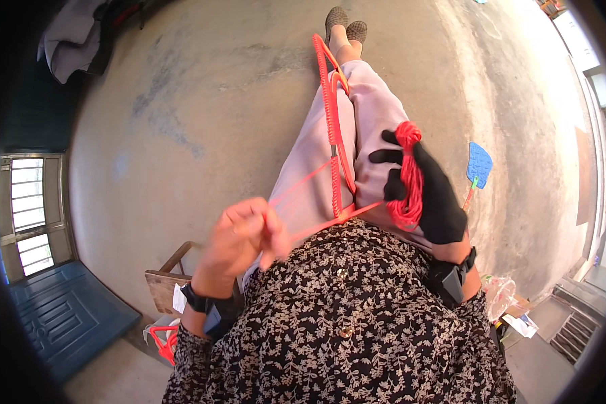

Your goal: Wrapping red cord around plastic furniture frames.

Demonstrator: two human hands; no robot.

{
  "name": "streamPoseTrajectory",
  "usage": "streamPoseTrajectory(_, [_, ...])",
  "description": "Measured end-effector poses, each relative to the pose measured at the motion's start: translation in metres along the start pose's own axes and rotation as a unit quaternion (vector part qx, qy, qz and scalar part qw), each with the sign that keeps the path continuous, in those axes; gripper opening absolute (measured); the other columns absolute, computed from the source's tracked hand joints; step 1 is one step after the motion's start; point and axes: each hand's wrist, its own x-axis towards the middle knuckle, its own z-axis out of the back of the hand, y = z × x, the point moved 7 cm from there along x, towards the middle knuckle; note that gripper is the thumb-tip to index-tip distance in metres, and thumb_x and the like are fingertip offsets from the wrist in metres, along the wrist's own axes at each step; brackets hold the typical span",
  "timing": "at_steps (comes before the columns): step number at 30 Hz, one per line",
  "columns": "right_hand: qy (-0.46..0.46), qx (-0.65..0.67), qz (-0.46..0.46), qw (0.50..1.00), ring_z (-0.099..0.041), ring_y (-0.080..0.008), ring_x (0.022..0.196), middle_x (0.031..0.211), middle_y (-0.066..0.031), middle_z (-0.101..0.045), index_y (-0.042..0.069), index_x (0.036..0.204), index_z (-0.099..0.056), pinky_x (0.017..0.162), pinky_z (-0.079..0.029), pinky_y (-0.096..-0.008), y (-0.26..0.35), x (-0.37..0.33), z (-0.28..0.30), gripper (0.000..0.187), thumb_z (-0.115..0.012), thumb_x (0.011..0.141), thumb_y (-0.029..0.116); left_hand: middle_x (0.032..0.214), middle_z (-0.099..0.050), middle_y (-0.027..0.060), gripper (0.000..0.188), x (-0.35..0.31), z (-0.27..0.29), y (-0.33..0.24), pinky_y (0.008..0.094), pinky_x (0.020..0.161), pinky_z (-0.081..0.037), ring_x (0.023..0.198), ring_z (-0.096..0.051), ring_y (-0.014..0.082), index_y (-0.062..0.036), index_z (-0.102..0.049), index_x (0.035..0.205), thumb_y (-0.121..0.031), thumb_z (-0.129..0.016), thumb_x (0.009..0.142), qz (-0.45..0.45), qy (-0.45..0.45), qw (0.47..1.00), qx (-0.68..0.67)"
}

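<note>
A red clothes hanger (343, 155) lies lengthwise along my lap and legs, its left side closely wound with red cord. My left hand (242, 232), bare and smeared by motion, is to the left of the hanger with its fingers curled on a stretch of cord (313, 232). From there the strand runs taut to the hanger's near end. My right hand (441, 192), in a black glove, grips a looped bundle of red cord (411, 182) to the right of the hanger. A strand links that bundle to the hanger's near end.
A blue fly swatter (479, 165) is on the right. By my left elbow are a wooden stool (165, 286) and red hangers (163, 343). A clear plastic bag (498, 296) sits at my right. Concrete floor (215, 101) surrounds my legs; a blue door (71, 320) is at left.
</note>
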Motion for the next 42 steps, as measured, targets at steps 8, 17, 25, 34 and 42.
streamPoseTrajectory(8, [-0.013, -0.688, 0.233, 0.688, -0.06, -0.0278, 0.077, 0.084, -0.0109, -0.061, 0.006, 0.091, -0.062, 0.071, -0.048, -0.0378, 0.013, -0.005, -0.013, 0.026, -0.072, 0.076, 0.025, 0.127, -0.054, 0.0144, 0.026, 0.079, 0.022, -0.005, 0.0264, 0.071, -0.052, 0.104, -0.061, 0.0183, -0.0024, -0.054, 0.12, -0.014, -0.047, 0.098, -0.092, -0.143, 0.957, 0.236])
streamPoseTrajectory(17, [0.058, -0.605, 0.101, 0.787, -0.063, -0.0253, 0.084, 0.089, -0.0098, -0.065, 0.006, 0.097, -0.064, 0.075, -0.05, -0.0343, -0.027, 0.038, -0.019, 0.028, -0.074, 0.073, 0.015, 0.105, -0.064, 0.0088, 0.029, 0.076, 0.025, 0.005, 0.0199, 0.051, -0.05, 0.077, -0.062, 0.0104, 0.0033, -0.052, 0.118, -0.009, -0.058, 0.092, 0.035, -0.23, 0.896, 0.379])
streamPoseTrajectory(25, [0.024, -0.433, 0.196, 0.88, -0.063, -0.0128, 0.093, 0.097, -0.0086, -0.067, 0.001, 0.112, -0.06, 0.084, -0.05, -0.0271, -0.006, 0.03, -0.01, 0.039, -0.074, 0.076, 0.009, 0.11, -0.065, 0.0068, 0.033, 0.077, 0.044, 0.008, 0.0193, 0.053, -0.05, 0.087, -0.064, 0.0105, -0.0047, -0.053, 0.121, -0.017, -0.061, 0.091, 0.043, -0.214, 0.953, 0.211])
streamPoseTrajectory(34, [-0.027, -0.578, 0.4, 0.711, -0.058, -0.0284, 0.11, 0.12, -0.015, -0.058, 0.007, 0.127, -0.052, 0.094, -0.046, -0.0375, 0.049, 0.018, -0.063, 0.066, -0.08, 0.071, 0.027, 0.12, -0.053, 0.0095, 0.043, 0.016, 0.003, -0.099, 0.0324, 0.075, -0.053, 0.106, -0.055, 0.0207, -0.0092, -0.047, 0.129, -0.024, -0.062, 0.092, -0.21, -0.139, 0.966, -0.062])
streamPoseTrajectory(42, [0.273, -0.423, 0.36, 0.786, -0.06, -0.0189, 0.085, 0.097, -0.0087, -0.062, -0.001, 0.098, -0.065, 0.079, -0.049, -0.03, 0.048, 0.026, -0.075, 0.02, -0.052, 0.083, -0.002, 0.12, -0.048, 0.0133, 0.046, -0.015, -0.035, -0.132, 0.0464, 0.101, -0.036, 0.112, -0.045, 0.0278, -0.0065, -0.048, 0.128, -0.028, -0.064, 0.09, -0.309, -0.105, 0.939, 0.107])
